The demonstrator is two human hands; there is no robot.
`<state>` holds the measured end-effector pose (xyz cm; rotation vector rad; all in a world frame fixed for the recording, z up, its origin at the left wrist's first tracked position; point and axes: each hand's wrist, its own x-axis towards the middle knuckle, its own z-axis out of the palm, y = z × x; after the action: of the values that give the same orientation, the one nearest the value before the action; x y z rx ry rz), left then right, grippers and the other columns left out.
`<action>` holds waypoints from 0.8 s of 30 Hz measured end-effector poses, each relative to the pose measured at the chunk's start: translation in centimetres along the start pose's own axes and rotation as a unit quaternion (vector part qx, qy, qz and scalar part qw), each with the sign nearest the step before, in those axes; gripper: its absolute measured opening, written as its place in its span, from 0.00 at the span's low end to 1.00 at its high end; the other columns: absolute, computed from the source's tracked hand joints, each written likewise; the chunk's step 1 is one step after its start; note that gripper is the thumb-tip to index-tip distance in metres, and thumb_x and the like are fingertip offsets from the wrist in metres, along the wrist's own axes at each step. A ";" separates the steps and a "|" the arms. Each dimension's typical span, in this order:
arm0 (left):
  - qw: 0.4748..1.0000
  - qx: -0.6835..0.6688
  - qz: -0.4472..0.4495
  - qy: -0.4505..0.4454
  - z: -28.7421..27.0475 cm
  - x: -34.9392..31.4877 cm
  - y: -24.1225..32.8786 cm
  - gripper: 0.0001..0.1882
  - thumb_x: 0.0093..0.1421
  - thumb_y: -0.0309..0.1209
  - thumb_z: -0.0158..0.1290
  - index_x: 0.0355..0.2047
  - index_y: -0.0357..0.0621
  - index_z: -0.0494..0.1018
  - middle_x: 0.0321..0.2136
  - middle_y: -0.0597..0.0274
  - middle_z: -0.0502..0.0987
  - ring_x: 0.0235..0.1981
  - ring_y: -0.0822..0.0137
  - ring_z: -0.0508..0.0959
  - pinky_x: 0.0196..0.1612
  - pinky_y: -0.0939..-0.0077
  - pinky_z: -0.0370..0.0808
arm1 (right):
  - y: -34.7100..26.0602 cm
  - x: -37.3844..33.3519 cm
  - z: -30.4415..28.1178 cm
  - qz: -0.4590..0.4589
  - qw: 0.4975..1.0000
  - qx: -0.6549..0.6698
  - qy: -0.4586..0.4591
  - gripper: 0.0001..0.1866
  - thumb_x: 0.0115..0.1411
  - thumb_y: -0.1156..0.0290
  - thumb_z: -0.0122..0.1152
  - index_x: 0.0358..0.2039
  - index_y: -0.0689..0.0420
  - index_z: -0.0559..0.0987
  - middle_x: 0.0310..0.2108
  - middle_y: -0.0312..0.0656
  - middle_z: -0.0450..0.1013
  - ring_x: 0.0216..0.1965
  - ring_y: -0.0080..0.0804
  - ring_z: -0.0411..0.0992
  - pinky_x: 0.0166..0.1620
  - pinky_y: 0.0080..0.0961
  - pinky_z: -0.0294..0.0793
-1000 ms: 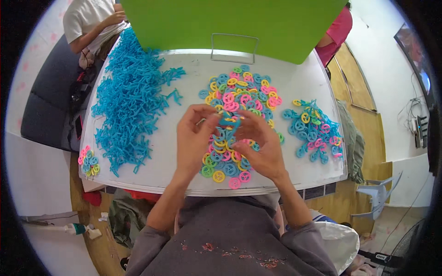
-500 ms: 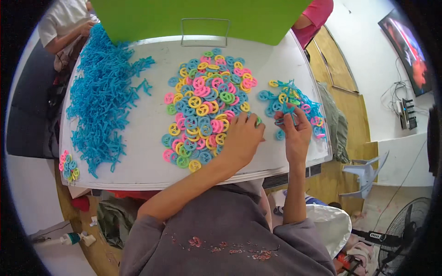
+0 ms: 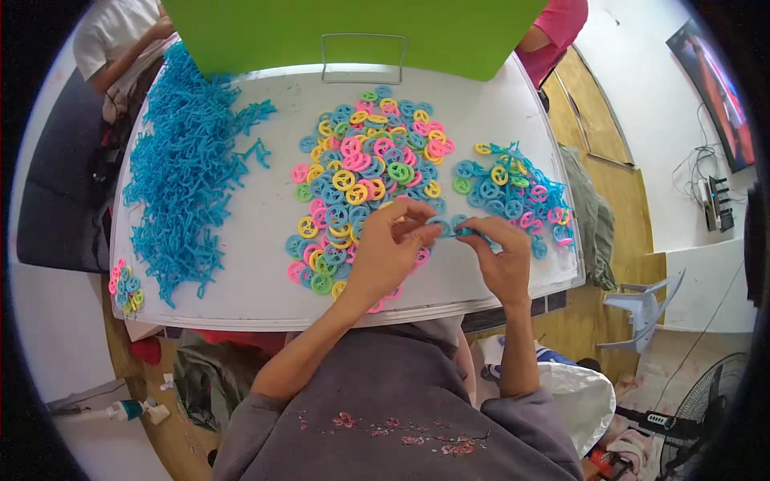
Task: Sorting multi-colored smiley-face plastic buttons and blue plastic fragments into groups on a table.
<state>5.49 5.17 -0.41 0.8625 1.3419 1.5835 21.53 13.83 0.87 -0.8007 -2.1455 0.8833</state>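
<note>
Pinching blue wheel [image 3: 439, 226] — left fingers [image 3: 414, 212]

Looks like somebody's living room doubling as a small workshop, tbh. There's a wall-mounted TV [image 3: 716, 88], a dark sofa-like seat [image 3: 60, 184], a fan [image 3: 704, 405] and wood-look floor [image 3: 191, 441]. But the white table [image 3: 261, 248] is loaded with blue plastic pieces [image 3: 180, 160] and colourful wheels [image 3: 345, 180], with two other people [image 3: 120, 44] near its far corners.

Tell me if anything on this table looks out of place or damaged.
No damage is evident. One oddity: a small cluster of coloured wheels sits at the near left corner of the table, separated from the main wheel pile by the heap of blue pieces.
</note>
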 end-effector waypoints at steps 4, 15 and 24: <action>0.996 -0.067 -0.051 -0.002 -1.1 -0.2 0.0 0.06 0.57 0.20 0.53 0.36 0.37 0.71 0.31 0.63 0.75 0.31 0.74 0.77 0.34 0.81 0.76 | -0.5 0.5 1.1 -0.033 0.998 0.023 -0.038 0.11 0.47 0.86 0.62 0.32 0.61 0.81 0.28 0.43 0.77 0.30 0.33 0.75 0.34 0.24 0.72; 0.992 -0.039 -0.115 0.017 -2.6 0.2 -0.5 0.07 0.56 0.16 0.52 0.34 0.39 0.70 0.33 0.64 0.73 0.32 0.75 0.76 0.35 0.79 0.76 | -0.9 0.3 2.3 -0.065 0.995 -0.034 -0.067 0.12 0.46 0.85 0.64 0.33 0.60 0.81 0.27 0.43 0.76 0.27 0.32 0.74 0.29 0.24 0.71; 0.990 0.101 0.073 0.069 -1.6 -0.8 -0.7 0.08 0.53 0.11 0.50 0.31 0.35 0.70 0.33 0.63 0.74 0.33 0.73 0.77 0.37 0.80 0.76 | -1.5 0.1 2.9 -0.003 0.999 -0.006 -0.039 0.12 0.48 0.82 0.65 0.36 0.61 0.81 0.30 0.43 0.78 0.28 0.27 0.74 0.31 0.22 0.71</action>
<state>4.46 3.89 -1.34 1.0075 1.5882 1.6635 18.89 12.01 0.45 -0.7764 -2.2224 0.9125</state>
